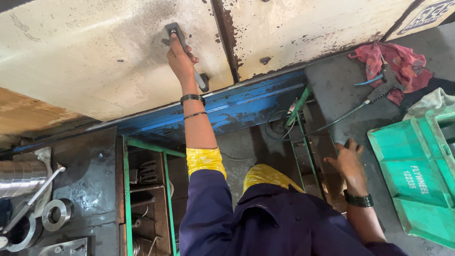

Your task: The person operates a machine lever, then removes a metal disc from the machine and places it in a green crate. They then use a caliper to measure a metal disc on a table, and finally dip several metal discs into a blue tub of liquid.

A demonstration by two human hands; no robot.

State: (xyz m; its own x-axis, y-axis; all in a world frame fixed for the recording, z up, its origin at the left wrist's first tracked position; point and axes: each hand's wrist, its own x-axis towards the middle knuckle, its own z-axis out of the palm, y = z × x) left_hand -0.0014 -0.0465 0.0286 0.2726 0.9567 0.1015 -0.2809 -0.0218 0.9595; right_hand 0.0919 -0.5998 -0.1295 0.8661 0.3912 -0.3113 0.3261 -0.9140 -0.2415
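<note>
The left hand (181, 57) is closed around the grey metal handle (187, 54) fixed to the cream machine panel (95, 57) near its lower edge, while the right hand (350, 163) (fingers spread) presses flat on the dark bench (341, 90) beside the green crate (417, 175).

Cream machine panel (95, 57), paint chipped and soot-stained, split by a dark vertical seam (225, 38). Below it, a worn blue beam (246, 102) and a green frame (127, 189). Grey floor (341, 90) carries a red rag (398, 64), a green crate (417, 175), steel rings (57, 213). Even, diffuse light.
</note>
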